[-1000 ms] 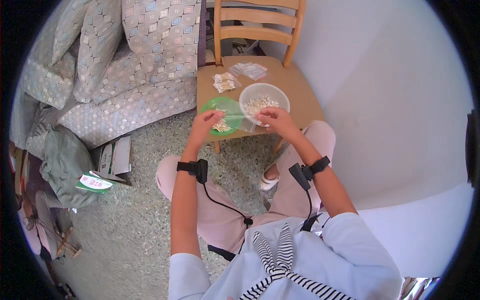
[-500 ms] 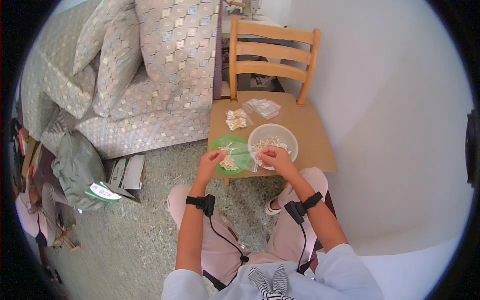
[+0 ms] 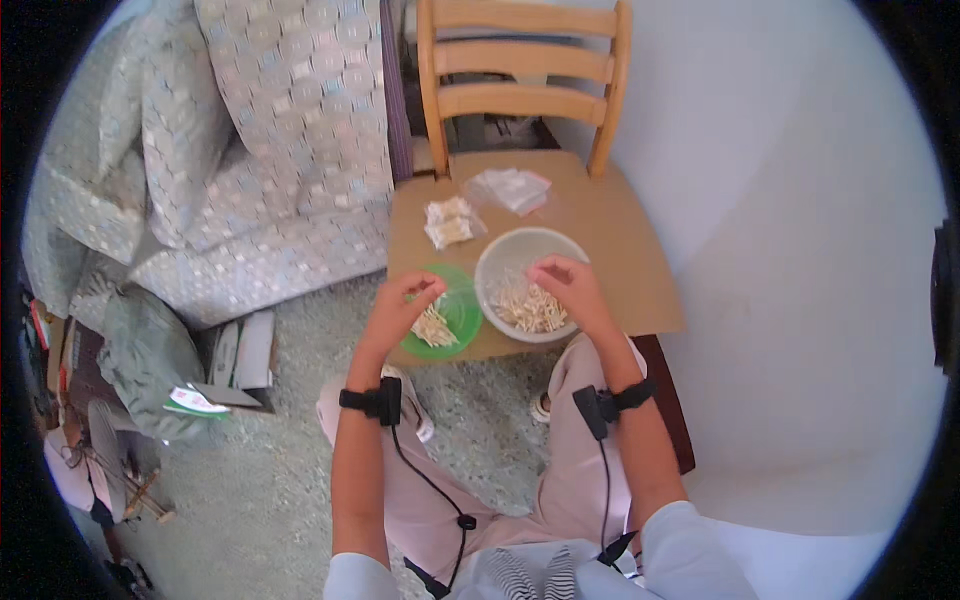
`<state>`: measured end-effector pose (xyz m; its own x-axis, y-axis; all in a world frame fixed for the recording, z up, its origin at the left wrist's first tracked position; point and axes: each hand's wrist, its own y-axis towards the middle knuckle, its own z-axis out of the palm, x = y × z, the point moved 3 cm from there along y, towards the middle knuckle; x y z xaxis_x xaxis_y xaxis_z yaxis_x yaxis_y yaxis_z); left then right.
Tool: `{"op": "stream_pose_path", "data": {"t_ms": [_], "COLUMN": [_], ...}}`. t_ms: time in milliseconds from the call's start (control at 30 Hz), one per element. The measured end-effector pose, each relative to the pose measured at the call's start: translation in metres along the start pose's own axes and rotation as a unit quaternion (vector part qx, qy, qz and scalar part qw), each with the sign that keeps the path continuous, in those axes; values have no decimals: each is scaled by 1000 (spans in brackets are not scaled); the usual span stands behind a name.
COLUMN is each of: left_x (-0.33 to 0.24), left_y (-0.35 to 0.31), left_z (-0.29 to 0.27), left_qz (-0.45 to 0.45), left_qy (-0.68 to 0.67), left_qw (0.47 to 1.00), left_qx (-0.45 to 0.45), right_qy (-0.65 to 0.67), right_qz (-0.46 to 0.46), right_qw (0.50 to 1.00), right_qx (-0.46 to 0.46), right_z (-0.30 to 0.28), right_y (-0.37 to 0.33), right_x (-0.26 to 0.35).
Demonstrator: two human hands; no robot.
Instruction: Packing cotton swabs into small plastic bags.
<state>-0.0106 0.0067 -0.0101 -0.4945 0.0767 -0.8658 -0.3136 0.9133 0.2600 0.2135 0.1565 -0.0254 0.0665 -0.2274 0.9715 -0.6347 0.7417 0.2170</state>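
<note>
My left hand (image 3: 400,305) is over the left side of a green bowl (image 3: 462,312) that holds a heap of cotton swabs (image 3: 434,328). Its thumb and fingers are closed together, and what they pinch does not show. Above the right part of a white bowl (image 3: 482,285) is my right hand (image 3: 572,288), its fingertips also pinched. Something pale and see-through may hang from them, but I cannot make it out. Many loose cotton swabs (image 3: 535,312) lie in the white bowl. Both bowls stand side by side on the chair seat.
Behind the bowls lie packed bundles of swabs (image 3: 449,222) and a stack of clear plastic bags (image 3: 510,189). The wooden chair (image 3: 525,98) stands near a white wall (image 3: 770,250). At the left are a patterned sofa (image 3: 300,130), a grey-green bag (image 3: 150,345) and a cardboard box (image 3: 245,355).
My hands have moved a little apart and up from the bowls' front edges. The clear plastic bag seen between them is no longer plain to see. The whole view has shifted.
</note>
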Motion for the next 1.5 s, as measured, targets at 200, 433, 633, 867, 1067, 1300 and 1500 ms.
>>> {"op": "stream_pose_path", "data": {"t_ms": [200,433,633,867,1067,1300,1500], "left_x": [7,-9,-12,-11,-17,-16,-15], "left_y": [1,-9,-9,-19,-22,-19,-19], "left_z": [27,31,25,16,20,21,25], "left_qz": [-69,-64,-67,-86,-76,-74,-77], "left_qy": [-89,-130,-84,-70,-15,-53,-65], "left_qw": [992,985,992,990,995,994,994], "left_qx": [-52,-94,-70,-89,-56,-54,-40], "right_qy": [55,37,33,13,20,22,21], "right_qz": [43,59,72,85,96,86,68], "right_qw": [997,997,996,996,995,996,997], "right_qx": [-13,-30,-39,-9,0,-23,-19], "right_z": [0,-9,1,0,-1,0,0], "right_y": [-8,-11,-12,-14,-18,-18,-16], "right_x": [-16,-17,-1,-4,3,11,8]}}
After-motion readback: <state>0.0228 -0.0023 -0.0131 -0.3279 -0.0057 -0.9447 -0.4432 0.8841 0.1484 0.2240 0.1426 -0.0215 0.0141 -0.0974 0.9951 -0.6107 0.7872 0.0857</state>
